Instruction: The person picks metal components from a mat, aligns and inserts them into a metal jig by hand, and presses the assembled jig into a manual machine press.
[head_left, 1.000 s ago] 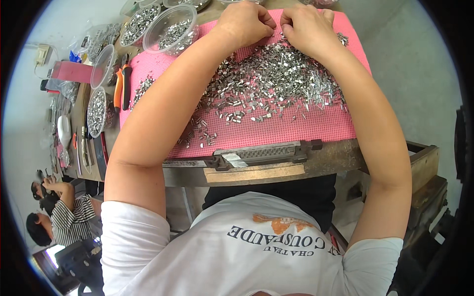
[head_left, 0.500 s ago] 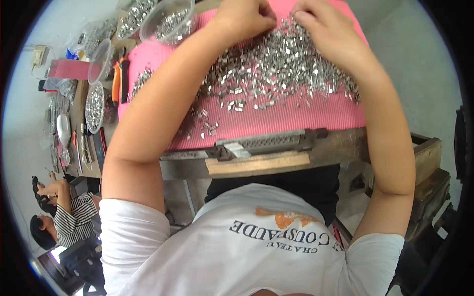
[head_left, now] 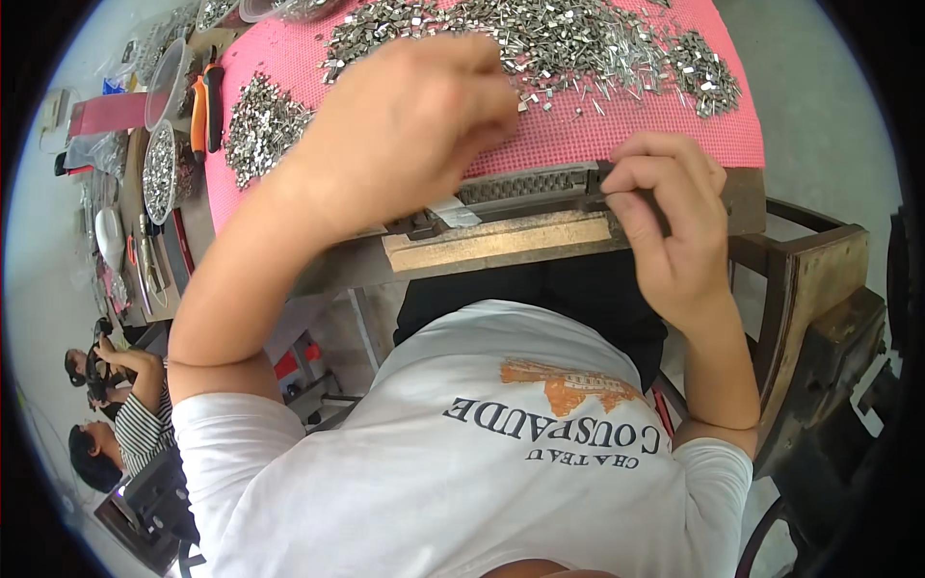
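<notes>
A long, narrow metal jig [head_left: 530, 188] with a row of small slots lies along the near edge of the bench. My right hand [head_left: 674, 207] is at its right end, thumb and fingers closed on the dark end block. Over the left part of the jig hovers my left hand [head_left: 414, 125], its fingers curled together and slightly blurred; what they hold, if anything, is hidden. Beyond both hands, a large heap of small shiny metal pieces [head_left: 549, 43] spreads over the pink ribbed mat [head_left: 568, 125]. Smaller heaps lie at the left [head_left: 260, 125] and right.
Orange-handled pliers [head_left: 200, 111] lie at the mat's left edge. Clear plastic tubs [head_left: 164, 173] of metal pieces stand beside them. A pale wooden strip [head_left: 501, 239] runs along the bench front. At far left, a person in a striped shirt [head_left: 145, 424] sits.
Both hands have come back from the far metal heap toward the jig. The right hand has taken hold of its end block. The view has shifted, and the heap sits farther up.
</notes>
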{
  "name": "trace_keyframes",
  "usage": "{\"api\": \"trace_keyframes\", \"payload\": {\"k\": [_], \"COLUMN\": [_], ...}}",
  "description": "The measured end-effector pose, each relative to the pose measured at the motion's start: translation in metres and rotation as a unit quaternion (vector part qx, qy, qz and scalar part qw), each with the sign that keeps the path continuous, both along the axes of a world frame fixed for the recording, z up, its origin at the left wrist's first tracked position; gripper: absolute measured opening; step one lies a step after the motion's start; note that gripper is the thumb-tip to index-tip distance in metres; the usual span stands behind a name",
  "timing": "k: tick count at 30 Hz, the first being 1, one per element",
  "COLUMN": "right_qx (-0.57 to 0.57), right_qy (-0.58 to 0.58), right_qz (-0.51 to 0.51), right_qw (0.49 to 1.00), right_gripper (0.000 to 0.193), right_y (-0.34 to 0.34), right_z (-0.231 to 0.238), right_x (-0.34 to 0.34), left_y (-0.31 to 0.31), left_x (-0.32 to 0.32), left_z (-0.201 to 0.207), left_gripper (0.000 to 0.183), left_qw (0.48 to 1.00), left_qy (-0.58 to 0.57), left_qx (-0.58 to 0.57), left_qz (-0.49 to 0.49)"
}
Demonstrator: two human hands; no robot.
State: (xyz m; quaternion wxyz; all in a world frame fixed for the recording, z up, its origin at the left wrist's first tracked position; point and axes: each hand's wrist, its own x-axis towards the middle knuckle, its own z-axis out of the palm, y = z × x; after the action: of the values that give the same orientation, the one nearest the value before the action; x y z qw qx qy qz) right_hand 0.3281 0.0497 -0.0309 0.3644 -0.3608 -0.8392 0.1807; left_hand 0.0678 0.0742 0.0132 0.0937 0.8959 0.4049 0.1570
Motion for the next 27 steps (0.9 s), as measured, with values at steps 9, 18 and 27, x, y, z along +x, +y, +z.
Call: {"api": "trace_keyframes", "payload": {"k": [9,18,27], "right_qx": [0.004,0.027,0.059], "right_qy": [0.02,-0.006,0.004], "right_qz": [0.004,0.001,-0.003], "right_qw": [1.0,1.0,0.998], "right_gripper": [0.011,0.016,0.019], "right_y": [-0.015,-0.013,-0.014], "right_z": [-0.027,-0.029,-0.025], "right_x": [-0.019,-0.027,-0.028], "left_y": [-0.043,-0.05,-0.046], "left_x": [0.007,-0.007,0.001], "left_z": [-0.033,-0.036,-0.036], "left_gripper": [0.014,0.009,0.01], "left_qw": [0.993,0.969,0.972], "left_qy": [-0.021,-0.116,-0.109], "left_qx": [0.079,-0.05,-0.046], "left_qz": [0.084,0.212,0.205]}}
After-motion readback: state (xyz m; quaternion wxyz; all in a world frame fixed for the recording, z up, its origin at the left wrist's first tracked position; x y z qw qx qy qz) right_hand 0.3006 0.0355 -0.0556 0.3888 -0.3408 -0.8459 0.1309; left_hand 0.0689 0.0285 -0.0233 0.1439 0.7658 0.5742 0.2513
